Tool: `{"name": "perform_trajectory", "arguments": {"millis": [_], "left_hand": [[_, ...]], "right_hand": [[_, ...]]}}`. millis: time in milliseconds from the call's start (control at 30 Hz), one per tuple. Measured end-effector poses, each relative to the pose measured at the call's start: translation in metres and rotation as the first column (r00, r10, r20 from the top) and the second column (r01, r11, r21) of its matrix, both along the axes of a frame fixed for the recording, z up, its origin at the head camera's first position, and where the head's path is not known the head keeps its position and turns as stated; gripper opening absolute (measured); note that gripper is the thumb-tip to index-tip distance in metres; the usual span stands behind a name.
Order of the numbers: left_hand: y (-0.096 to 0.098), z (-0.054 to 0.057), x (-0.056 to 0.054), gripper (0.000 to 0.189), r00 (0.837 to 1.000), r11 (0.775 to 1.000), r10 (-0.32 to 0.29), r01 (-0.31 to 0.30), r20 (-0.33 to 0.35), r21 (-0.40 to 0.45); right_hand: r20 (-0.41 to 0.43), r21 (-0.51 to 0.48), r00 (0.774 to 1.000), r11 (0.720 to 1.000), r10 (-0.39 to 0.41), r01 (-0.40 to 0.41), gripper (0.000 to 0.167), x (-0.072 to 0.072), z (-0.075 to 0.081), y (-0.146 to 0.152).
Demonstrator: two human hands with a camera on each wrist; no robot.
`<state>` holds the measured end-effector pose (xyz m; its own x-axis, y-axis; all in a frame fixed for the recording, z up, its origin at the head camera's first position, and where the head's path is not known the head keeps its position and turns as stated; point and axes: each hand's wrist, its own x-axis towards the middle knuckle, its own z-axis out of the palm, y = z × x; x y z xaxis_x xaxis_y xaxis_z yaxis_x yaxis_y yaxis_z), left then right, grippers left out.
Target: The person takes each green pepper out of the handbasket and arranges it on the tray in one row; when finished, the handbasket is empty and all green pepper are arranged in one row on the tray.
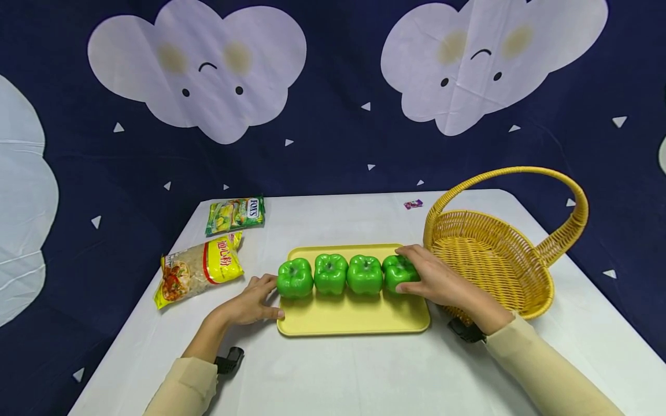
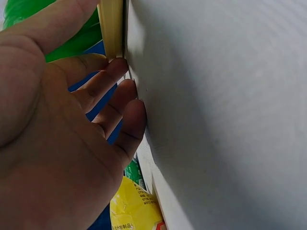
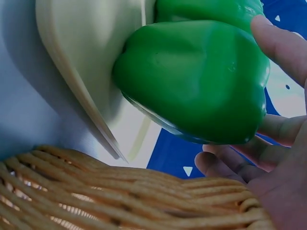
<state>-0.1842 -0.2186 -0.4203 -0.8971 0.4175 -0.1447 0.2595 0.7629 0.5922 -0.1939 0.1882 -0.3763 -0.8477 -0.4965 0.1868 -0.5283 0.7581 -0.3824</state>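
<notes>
Several green bell peppers stand in a row on a yellow rectangular tray. My right hand holds the rightmost bell pepper, thumb on the near side and fingers on the far side. In the right wrist view this bell pepper sits between thumb and fingers, over the tray. At the tray's left edge is my left hand, thumb at the rim and fingers loosely bent beside the leftmost bell pepper. The left wrist view shows its fingertips down against the white table.
A yellow wicker basket with a tall handle stands right of the tray, close to my right forearm. A noodle bag and a green FOX'S packet lie at the left. A small purple wrapped candy lies at the back.
</notes>
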Motion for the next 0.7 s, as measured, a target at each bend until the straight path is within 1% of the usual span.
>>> {"name": "perform_trajectory", "arguments": {"millis": [200,333,433,533,700], "left_hand": [[0.0,0.0,0.002,0.077,1.0,1.0,0.01,-0.01,0.005,-0.001],[-0.001,0.003,0.004,0.078,1.0,1.0,0.025,-0.025,0.008,0.003],[-0.002,0.007,0.006,0.081,0.999,0.999,0.031,-0.031,-0.012,0.009],[-0.004,0.011,0.008,0.084,0.998,0.999,0.031,-0.031,-0.047,0.006],[-0.007,0.018,0.014,0.085,0.994,0.997,0.078,-0.076,-0.072,0.024]], "right_hand": [[0.012,-0.023,1.0,1.0,-0.004,0.004,0.077,0.003,0.003,0.001],[-0.01,-0.038,1.0,0.999,0.001,-0.002,0.076,0.006,0.007,0.002],[-0.033,-0.05,0.999,0.999,0.002,-0.004,0.074,0.009,0.011,0.003],[-0.049,-0.066,0.999,0.998,-0.008,0.004,0.074,0.012,0.014,0.005],[-0.087,-0.104,0.996,0.994,-0.021,0.011,0.069,0.018,0.02,0.009]]}}
